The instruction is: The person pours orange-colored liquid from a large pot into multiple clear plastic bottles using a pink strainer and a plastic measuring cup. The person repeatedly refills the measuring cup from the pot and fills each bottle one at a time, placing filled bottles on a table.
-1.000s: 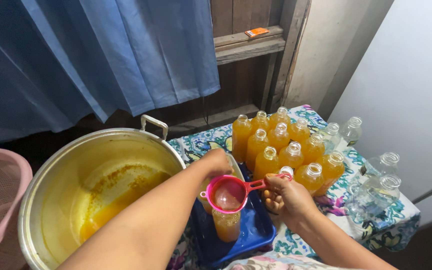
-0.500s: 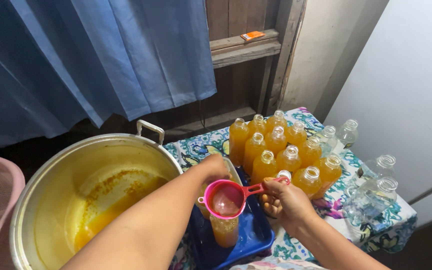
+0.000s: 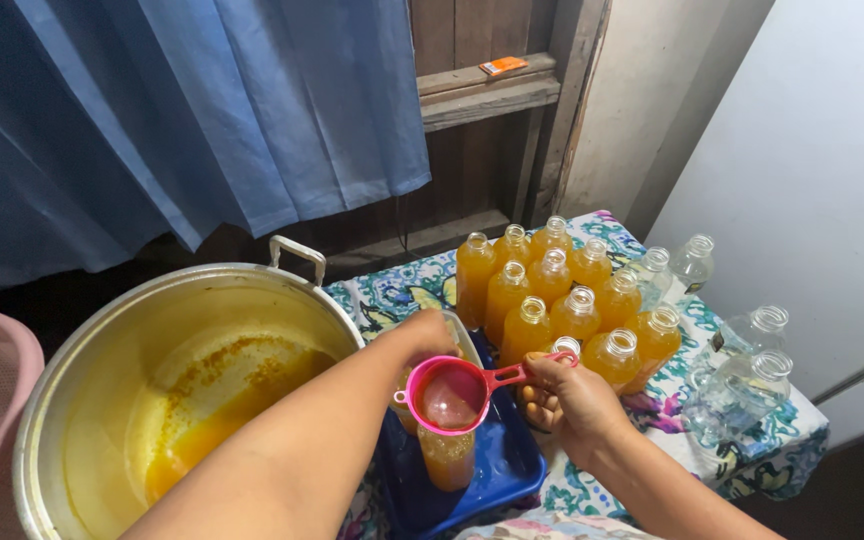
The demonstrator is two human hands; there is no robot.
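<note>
head | right hand fingers gripping pink strainer handle over half-full orange bottle in blue tray | left hand grip unclear | pot: orange liquid low

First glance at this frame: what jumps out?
The big metal pot at lower left, with orange liquid pooled in its bottom, and the cluster of orange-filled bottles on the patterned cloth at centre right. In the middle, the right hand holds a pink strainer by its handle over a bottle standing in a blue tray, while the left hand reaches in just behind it.
</note>
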